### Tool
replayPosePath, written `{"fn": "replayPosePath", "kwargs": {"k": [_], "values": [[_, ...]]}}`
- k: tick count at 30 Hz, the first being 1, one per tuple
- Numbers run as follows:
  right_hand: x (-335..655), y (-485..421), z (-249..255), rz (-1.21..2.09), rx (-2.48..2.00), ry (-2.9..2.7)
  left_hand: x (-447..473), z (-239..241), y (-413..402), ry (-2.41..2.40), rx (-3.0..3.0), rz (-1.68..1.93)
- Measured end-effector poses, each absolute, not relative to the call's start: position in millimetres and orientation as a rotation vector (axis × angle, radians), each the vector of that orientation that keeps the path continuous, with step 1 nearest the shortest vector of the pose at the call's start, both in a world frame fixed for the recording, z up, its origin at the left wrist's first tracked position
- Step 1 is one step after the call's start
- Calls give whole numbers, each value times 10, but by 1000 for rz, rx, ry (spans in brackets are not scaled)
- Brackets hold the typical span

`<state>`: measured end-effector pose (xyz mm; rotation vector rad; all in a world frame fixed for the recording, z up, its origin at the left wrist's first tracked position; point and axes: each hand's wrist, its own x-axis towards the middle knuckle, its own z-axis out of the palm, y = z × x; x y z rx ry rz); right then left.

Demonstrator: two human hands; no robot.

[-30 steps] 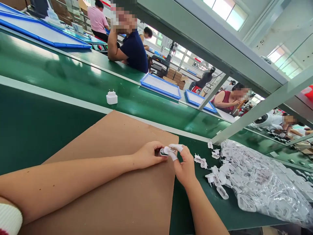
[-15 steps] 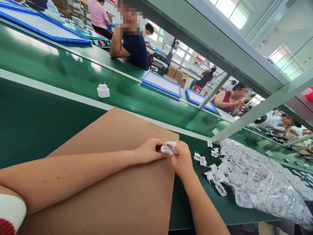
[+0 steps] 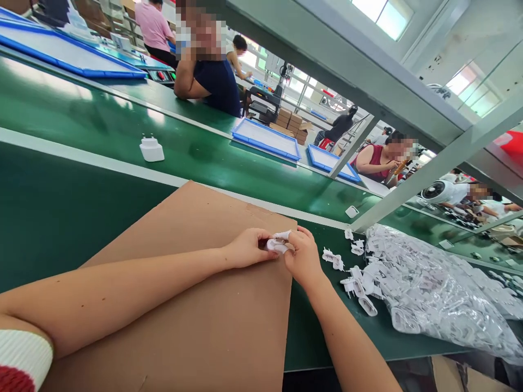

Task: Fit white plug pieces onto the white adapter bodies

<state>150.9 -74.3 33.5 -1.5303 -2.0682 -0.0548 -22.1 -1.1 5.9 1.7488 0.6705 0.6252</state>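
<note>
Over the right part of a brown cardboard sheet (image 3: 196,326), both hands meet at a small white plastic charger housing (image 3: 276,246). My left hand (image 3: 247,248) pinches its left end between thumb and fingers. From the other side, my right hand (image 3: 304,257) closes on the housing, with white finger covers on its thumb and index finger. The fingers partly hide the piece, so its inner side cannot be made out. Right of my right hand, several loose white plug housings (image 3: 358,286) lie on the dark green table.
A clear plastic bag (image 3: 433,288) full of white housings lies at right. Beyond a pale rail runs a green conveyor belt (image 3: 204,169) carrying a white plug charger (image 3: 152,149). A slanted metal post (image 3: 392,201) stands behind the bag. Blue-rimmed trays (image 3: 265,139) and seated people are across the belt.
The plug charger and a flat white piece on the belt have shifted left. My right fingers have curled further round the housing. The view has tilted slightly; my left hand keeps its grip.
</note>
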Motion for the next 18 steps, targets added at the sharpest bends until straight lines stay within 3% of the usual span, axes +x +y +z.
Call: {"fn": "replayPosePath", "kwargs": {"k": [5,8,11,14,18], "values": [[1587,-770,309,82,-1548,-1878,-181,-6,-95,601,1779,748],[1813,-864,412,-2,-1671,-1855,-157,29,-44,747,1843,732],[2123,-992,537,-128,-2212,-1832,-130,129,233,954,1877,755],[2359,-1052,593,-3,-2711,-1766,-137,241,709,1155,1875,847],[2478,-989,545,194,-2781,-1725,-224,331,1320,1462,1845,906]]}}
